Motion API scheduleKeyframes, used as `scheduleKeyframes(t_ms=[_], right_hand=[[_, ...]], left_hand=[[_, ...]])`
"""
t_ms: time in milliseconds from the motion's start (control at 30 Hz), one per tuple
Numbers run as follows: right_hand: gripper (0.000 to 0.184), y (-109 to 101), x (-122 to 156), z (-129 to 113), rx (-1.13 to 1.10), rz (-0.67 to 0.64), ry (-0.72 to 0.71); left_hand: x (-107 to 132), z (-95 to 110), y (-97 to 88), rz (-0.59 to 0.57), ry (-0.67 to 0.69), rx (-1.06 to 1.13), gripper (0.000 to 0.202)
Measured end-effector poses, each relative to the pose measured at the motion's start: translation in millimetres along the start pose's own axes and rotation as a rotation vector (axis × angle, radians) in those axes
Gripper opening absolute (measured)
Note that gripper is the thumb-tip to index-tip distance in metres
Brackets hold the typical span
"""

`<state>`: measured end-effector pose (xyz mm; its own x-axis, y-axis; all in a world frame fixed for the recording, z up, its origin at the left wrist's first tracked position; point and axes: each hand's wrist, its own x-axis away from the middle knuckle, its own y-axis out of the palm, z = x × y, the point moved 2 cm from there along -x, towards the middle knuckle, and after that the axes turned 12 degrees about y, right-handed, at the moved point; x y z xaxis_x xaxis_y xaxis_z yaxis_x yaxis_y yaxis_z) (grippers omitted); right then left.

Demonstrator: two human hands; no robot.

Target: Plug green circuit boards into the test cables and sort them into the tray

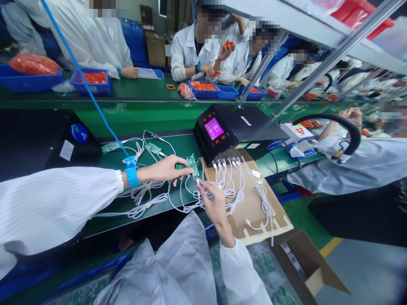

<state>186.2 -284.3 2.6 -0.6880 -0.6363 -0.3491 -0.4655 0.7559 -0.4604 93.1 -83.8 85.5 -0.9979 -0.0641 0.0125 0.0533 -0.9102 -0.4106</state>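
Between thumb and fingers, my left hand [165,168] grips a small green circuit board [193,166] above the bench. A blue wrist strap [131,173] with a coiled cord is around my left wrist. Just below the board, my right hand [213,200] pinches the white plug [197,181] of a cable at the board's lower edge; whether it is fully seated I cannot tell. More green boards [154,148] with white cables attached lie behind my left hand. Bundled white cables [149,192] spread over the green bench under both hands.
A black tester with a lit screen [214,128] stands beyond my right hand, white cables plugged into its front. Cardboard [254,199] lies before it. A black box [41,140] is at left. Across the line, people sit by blue bins [203,90] of orange parts.
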Motion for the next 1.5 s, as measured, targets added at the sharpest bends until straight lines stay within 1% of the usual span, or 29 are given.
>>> scheduleKeyframes(t_ms=[100,167,233,333,433,567,633,833,933,1000,1067,1167,1233,1333,1433,1500], right_hand=[[0.025,-0.1,2.1,1.4,0.032,-0.028,0.001],[0.034,-1.7,3.9,2.9,0.036,-0.011,0.027],[0.042,-4.8,4.1,4.2,-0.006,0.026,0.060],[0.041,-10.1,-2.5,3.6,-0.097,0.095,0.104],[0.044,-13.5,-14.6,0.1,-0.114,0.141,0.124],[0.049,-14.8,-25.4,-1.1,-0.139,0.149,0.161],[0.049,-15.4,-26.8,0.4,-0.166,0.178,0.168],[0.037,-22.5,-26.2,5.4,-0.294,0.399,0.218],[0.031,-27.8,-25.9,3.3,-0.313,0.458,0.221],[0.029,-30.8,-25.7,1.3,-0.289,0.463,0.198],[0.032,-32.9,-25.6,0.6,-0.260,0.437,0.184],[0.038,-34.1,-24.7,3.1,-0.259,0.362,0.219],[0.041,-34.3,-23.4,5.4,-0.278,0.340,0.252],[0.040,-33.6,-21.6,8.1,-0.317,0.375,0.281],[0.033,-31.4,-22.1,9.0,-0.363,0.419,0.304],[0.027,-30.2,-23.7,7.2,-0.357,0.407,0.286]], left_hand=[[-4.8,2.2,3.9,0.088,-0.004,-0.093,0.046],[-9.4,3.6,8.3,0.129,0.023,-0.196,0.043],[-15.0,6.0,13.7,0.166,0.078,-0.337,0.036],[-25.2,12.1,23.7,0.214,0.185,-0.553,0.025],[-35.9,19.9,35.0,0.235,0.260,-0.648,0.020],[-47.4,29.4,47.8,0.220,0.274,-0.679,0.020],[-51.6,32.4,51.9,0.225,0.273,-0.681,0.019],[-58.3,36.0,60.3,0.314,0.342,-0.641,0.017],[-59.5,37.2,65.2,0.323,0.353,-0.651,0.018],[-60.3,38.2,68.5,0.318,0.357,-0.660,0.018],[-60.9,39.4,71.1,0.317,0.363,-0.670,0.018],[-61.1,41.3,72.7,0.317,0.367,-0.676,0.018],[-60.7,42.5,72.3,0.318,0.360,-0.675,0.018],[-59.2,44.1,70.6,0.333,0.352,-0.672,0.019],[-57.5,44.7,69.2,0.351,0.347,-0.663,0.020],[-56.7,44.3,68.8,0.357,0.343,-0.659,0.020]])
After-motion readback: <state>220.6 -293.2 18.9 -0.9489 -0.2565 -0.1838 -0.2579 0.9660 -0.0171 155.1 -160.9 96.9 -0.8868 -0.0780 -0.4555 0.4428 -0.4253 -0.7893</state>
